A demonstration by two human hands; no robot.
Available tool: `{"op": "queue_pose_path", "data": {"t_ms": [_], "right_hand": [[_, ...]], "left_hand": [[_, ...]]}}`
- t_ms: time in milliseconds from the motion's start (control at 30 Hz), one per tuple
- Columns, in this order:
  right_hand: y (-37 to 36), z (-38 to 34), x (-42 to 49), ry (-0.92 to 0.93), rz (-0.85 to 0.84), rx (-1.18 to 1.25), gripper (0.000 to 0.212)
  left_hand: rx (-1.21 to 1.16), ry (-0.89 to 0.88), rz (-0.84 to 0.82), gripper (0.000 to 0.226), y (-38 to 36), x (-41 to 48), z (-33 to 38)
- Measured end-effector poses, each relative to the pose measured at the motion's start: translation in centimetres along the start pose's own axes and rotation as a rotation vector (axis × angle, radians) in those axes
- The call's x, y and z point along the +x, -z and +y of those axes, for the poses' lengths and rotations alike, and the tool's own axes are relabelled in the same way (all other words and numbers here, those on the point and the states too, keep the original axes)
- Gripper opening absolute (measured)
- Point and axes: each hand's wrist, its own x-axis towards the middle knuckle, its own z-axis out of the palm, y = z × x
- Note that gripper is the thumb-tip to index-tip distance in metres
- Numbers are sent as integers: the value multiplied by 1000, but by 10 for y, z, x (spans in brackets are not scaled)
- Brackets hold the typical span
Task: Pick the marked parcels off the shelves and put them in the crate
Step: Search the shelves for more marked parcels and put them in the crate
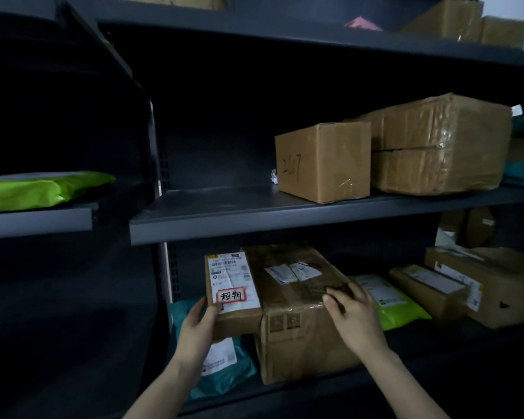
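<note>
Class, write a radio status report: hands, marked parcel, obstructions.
Status: left hand grips marked parcel. Beside it, right hand rests on big box. Under parcel, teal bag; crate not in view.

I face dark grey metal shelving (224, 219) in dim light, its perforated upright (164, 164) at the left. A bright white patch (511, 4) shows upper right.

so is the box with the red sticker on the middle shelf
No, the box with the red sticker is down at the lower shelf, where the left hand grips its near left corner.
</note>
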Motion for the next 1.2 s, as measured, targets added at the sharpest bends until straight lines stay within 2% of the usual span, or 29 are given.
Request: {"op": "queue_pose_path", "data": {"t_ms": [200, 500, 600, 900, 1067, 1133, 1200], "right_hand": [[-10, -9, -7, -9, 22, -38, 41], [-21, -21, -11, -9, 69, -75, 41], [-18, -21, -9, -12, 35, -75, 43], [-14, -21, -11, 8, -26, -148, 47], [-2, -21, -7, 36, -120, -124, 50], [4, -10, -9, 66, -131, -20, 51], [12, 11, -10, 111, -70, 58, 52]], "left_hand": [[7, 32, -20, 50, 13, 4, -2], [10, 0, -65, 51, 29, 15, -2], [5, -40, -75, 50, 27, 10, 0], [12, -109, 39, 51, 10, -1, 18], [73, -243, 89, 21, -8, -18, 39], [67, -269, 120, 31, -17, -23, 43], [34, -304, 147, 35, -30, -29, 45]]}}
